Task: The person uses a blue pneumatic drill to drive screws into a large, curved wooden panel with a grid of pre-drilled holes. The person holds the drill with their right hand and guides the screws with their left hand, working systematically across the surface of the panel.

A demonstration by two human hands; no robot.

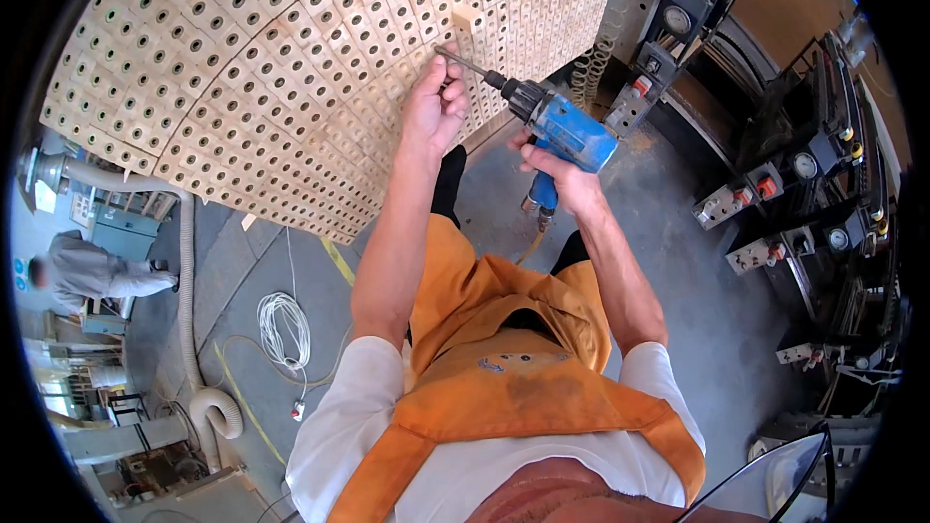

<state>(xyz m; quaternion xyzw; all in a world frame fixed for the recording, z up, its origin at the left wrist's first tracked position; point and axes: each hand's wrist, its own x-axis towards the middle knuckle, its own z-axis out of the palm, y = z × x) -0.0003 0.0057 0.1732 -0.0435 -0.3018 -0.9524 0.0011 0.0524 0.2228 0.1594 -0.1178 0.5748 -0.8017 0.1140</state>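
A blue pistol-grip power drill [572, 131] is in my right hand [567, 174], its fingers wrapped round the handle. A hose fitting hangs from the handle's base. The long thin bit [465, 62] points up and left from the black chuck. Beside the bit's tip my left hand [436, 107] has its thumb and fingers pinched together; what they hold, if anything, is too small to make out. Both hands are over the edge of a large wooden panel [291, 58] of blocks with rows of dark-ringed holes. A small pale wooden block [468, 18] stands up from it.
A rack of machinery with gauges [804, 165] and red knobs lines the right side. Coiled hose [586, 73] hangs beyond the panel. On the floor at left lie a coiled white cable [284, 329] and a ribbed duct [187, 281]. Another person [107, 266] stands far left.
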